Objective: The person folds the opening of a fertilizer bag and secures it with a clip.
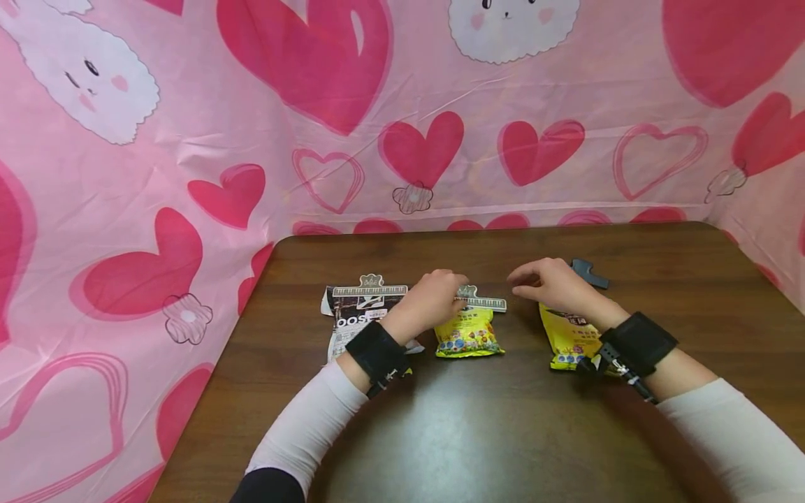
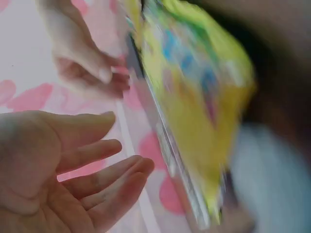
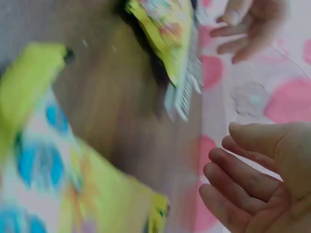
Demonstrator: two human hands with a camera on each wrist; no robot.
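My left hand (image 1: 434, 300) hovers above a small yellow packet (image 1: 468, 337), fingers relaxed and holding nothing. A clip with a piano-key pattern (image 1: 490, 304) sits across this packet's top edge, partly hidden by the hand. In the left wrist view, that packet (image 2: 189, 92) appears blurred beside the loosely bent fingers (image 2: 116, 187). My right hand (image 1: 560, 285) hangs over the top of another yellow packet (image 1: 566, 335), which is partly covered by the wrist. The right wrist view shows its fingers (image 3: 238, 182) apart and slightly bent, with nothing between them.
To the left lies a black-and-white packet (image 1: 352, 328) with a similar piano-key clip (image 1: 371, 290) on its top. A dark grey clip-shaped piece (image 1: 590, 274) lies behind my right hand. The brown table (image 1: 478, 433) meets a pink heart-print cloth (image 1: 428, 84) at its back.
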